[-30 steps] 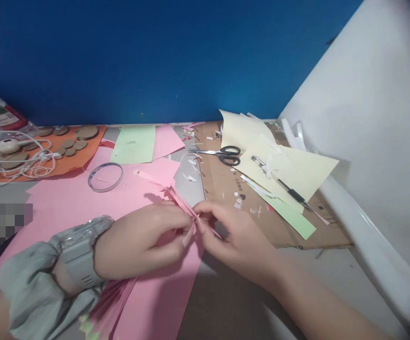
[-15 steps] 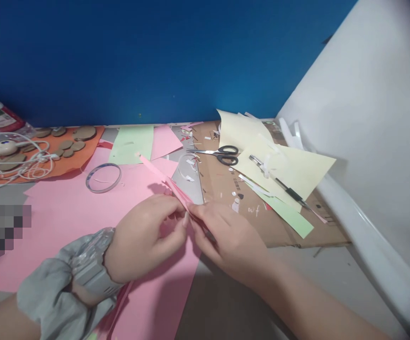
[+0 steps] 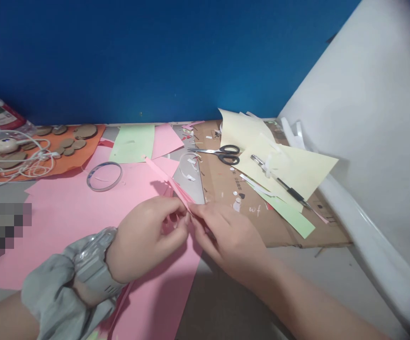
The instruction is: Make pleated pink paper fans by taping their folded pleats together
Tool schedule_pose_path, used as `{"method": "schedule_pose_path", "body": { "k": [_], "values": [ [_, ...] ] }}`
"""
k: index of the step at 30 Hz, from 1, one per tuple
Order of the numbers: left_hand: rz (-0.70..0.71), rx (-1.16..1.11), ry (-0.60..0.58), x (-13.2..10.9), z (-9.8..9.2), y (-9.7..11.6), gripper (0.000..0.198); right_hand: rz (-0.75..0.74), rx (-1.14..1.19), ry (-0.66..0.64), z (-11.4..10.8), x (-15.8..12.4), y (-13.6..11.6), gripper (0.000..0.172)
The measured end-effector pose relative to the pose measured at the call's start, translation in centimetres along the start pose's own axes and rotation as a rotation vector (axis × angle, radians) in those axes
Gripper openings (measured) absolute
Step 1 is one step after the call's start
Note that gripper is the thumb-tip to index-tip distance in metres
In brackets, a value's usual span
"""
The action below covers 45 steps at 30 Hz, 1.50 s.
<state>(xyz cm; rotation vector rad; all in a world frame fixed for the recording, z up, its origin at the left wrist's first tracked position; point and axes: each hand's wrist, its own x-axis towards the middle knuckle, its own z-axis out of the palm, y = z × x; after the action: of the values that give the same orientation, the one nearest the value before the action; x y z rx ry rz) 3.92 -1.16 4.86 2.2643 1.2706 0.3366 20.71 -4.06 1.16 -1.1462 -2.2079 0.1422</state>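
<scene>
Both hands meet at the middle of the table, pinching a folded pink paper strip (image 3: 169, 182) that sticks up and away to the upper left. My left hand (image 3: 144, 236), with a grey watch and grey sleeve at the wrist, grips the strip's near end with thumb and fingers. My right hand (image 3: 226, 236) pinches the same end from the right, fingertips touching the left hand's. Under both hands lies a large pink paper sheet (image 3: 66, 212).
Black-handled scissors (image 3: 219, 153) and a craft knife (image 3: 286, 186) lie on cream paper (image 3: 297, 165) over cardboard (image 3: 226, 189). A tape ring (image 3: 105, 175) sits on the pink sheet. Green paper (image 3: 134, 141), an orange sheet with cardboard discs (image 3: 66, 141) and white cables (image 3: 17, 160) are at the back left.
The hands have drawn slightly nearer and together, and the pink strip has swung from lying low to pointing up and to the left. The left wrist moved right.
</scene>
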Motion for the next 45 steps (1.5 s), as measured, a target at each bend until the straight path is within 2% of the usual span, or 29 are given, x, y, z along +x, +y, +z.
{"method": "schedule_pose_path", "body": {
  "k": [4, 10, 15, 26, 33, 41, 45],
  "values": [
    [-0.001, -0.085, -0.075, 0.2, -0.3, -0.1, 0.011, 0.06, 0.042, -0.029, -0.3, 0.1, 0.1, 0.018],
    [0.027, -0.126, -0.099, 0.3, -0.5, -0.2, 0.011, 0.122, 0.108, -0.104, -0.6, 0.3, 0.1, 0.018],
    [0.039, -0.132, -0.107, 0.4, -0.6, -0.3, 0.013, 0.109, 0.139, -0.157, -0.9, 0.5, 0.2, 0.017],
    [0.041, -0.152, -0.136, 0.4, -0.9, -0.2, 0.014, 0.081, 0.164, -0.157, -1.2, 0.6, 0.8, 0.019],
    [0.064, -0.166, -0.161, 0.4, -1.1, -0.3, 0.014, 0.095, 0.24, -0.232, -1.7, 0.9, 1.0, 0.02],
    [0.096, -0.271, -0.291, 0.4, -1.7, -0.8, 0.014, 0.152, 0.365, -0.285, -2.1, 0.9, 0.9, 0.021],
    [0.113, -0.315, -0.314, 0.5, -2.2, -0.9, 0.013, 0.187, 0.44, -0.26, -2.1, 0.8, 0.8, 0.019]
  ]
}}
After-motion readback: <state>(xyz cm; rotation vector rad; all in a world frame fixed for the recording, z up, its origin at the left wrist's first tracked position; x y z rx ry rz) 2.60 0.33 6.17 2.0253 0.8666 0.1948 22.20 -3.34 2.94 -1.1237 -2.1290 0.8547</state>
